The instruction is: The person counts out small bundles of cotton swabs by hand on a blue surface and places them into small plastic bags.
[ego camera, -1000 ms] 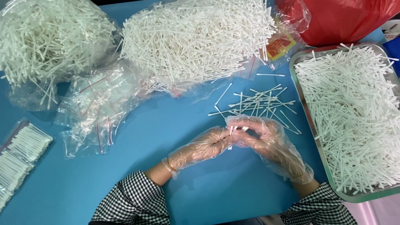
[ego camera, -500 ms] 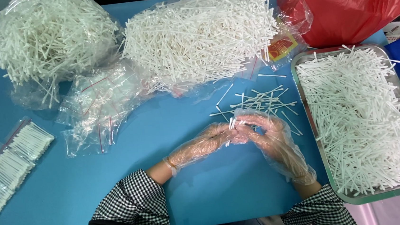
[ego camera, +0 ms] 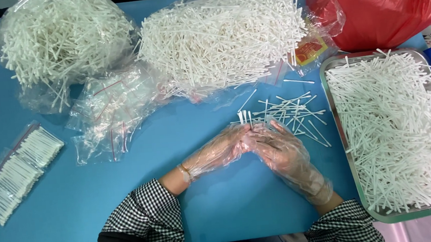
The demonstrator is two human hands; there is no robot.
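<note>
While both gloved hands meet near the middle of the blue table point(ego camera: 79, 218), a small bundle of white sticks point(ego camera: 245, 117) stands upright between the fingertips, its ends projecting on the far side of the hands. The left hand point(ego camera: 218, 151) lies palm-down and closes its fingers around the bundle from the left; the right hand point(ego camera: 282, 154) presses against it from the right, so the two hands touch and are clamped together on the same bundle.

Compared with the view one second ago, the hands sit in almost the same place, but the bundle ends now show more clearly above the fingers and look more even. Judging from this, the sticks are being gathered and squared into a counted group.

Just beyond the hands, to the right, lies a scatter of loose sticks point(ego camera: 297, 112), unchanged in layout. At the right edge stands a metal tray point(ego camera: 340, 126) filled with more sticks. On the far side rest a large open heap of sticks point(ego camera: 224, 36) on clear film and, far left, a clear bag of sticks point(ego camera: 60, 41). Between them lies a pile of empty clear pouches point(ego camera: 112, 111). At the near left lie filled pouches point(ego camera: 17, 172) with sticks in rows. A red plastic bag point(ego camera: 386, 5) occupies the far right corner.
</note>
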